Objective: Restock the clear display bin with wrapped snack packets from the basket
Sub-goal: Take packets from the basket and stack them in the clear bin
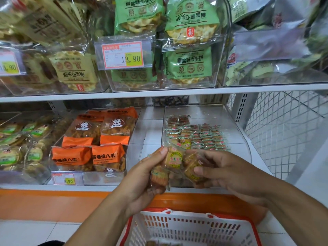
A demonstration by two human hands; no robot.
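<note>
You have a few small snack packets (174, 159) in clear wrap held up just in front of the clear bin (209, 114) on the low shelf, where more packets (197, 136) lie in neat rows, and the white basket (193, 228) with red trim sits below.

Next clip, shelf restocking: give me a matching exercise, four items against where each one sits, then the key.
Items:
1. wrapped snack packets
2. orange bags
3. basket
4. green bags

Places:
A. upper shelf, in a clear bin
B. held between the left hand and right hand
C. lower shelf, left of the clear display bin
D. bottom of the view, below the hands

Pairs: 1-B, 2-C, 3-D, 4-A
</note>
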